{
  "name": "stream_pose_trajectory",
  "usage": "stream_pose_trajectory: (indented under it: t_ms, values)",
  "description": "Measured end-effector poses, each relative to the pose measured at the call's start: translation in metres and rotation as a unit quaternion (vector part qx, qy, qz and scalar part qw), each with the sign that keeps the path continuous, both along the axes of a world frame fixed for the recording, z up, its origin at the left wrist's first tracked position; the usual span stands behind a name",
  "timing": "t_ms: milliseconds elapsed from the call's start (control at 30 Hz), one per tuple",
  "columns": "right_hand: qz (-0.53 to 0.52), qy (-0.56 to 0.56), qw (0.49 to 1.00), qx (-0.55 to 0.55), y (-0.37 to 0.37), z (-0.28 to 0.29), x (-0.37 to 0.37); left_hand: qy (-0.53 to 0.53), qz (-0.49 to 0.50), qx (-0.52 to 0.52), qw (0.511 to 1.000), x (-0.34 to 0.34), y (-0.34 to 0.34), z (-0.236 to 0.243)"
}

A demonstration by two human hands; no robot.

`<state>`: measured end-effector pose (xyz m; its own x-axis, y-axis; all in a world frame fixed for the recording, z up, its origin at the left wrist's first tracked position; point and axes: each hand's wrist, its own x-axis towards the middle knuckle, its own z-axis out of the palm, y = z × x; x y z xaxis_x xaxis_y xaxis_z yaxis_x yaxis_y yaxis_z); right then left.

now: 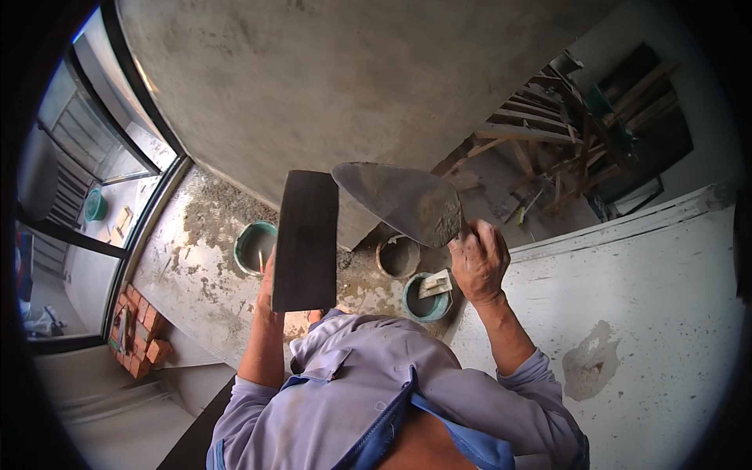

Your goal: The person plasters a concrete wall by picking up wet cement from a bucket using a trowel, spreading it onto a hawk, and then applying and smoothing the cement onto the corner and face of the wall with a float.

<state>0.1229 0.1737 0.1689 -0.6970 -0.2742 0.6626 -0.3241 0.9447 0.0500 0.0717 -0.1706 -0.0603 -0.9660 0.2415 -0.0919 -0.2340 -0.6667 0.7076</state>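
Head view: we are seeing the left hand [268, 283] holding a dark rectangular float [306, 241] from behind, left of centre, the right hand [479, 262] gripping a pointed trowel [399, 200] at its near-right heel; we are judging both stiff, light, best held by handles.

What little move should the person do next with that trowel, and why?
Maybe lower the trowel in the right hand toward the brown-rimmed bucket: the board in the left hand looks bare, and the trowel seems to carry only grey smears.
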Motion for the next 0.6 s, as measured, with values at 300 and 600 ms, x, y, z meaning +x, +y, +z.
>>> stream_pose_trajectory:
  t_ms: [300,600]
  values:
    - [-0.136,-0.126,0.981,-0.063,0.005,0.007,0.016,0.019,-0.025,-0.064,0.997,-0.023,-0.045,-0.083]
    - [-0.183,-0.177,0.956,-0.145,0.018,0.101,-0.003,0.125,-0.062,-0.184,0.973,-0.057,-0.082,-0.113]
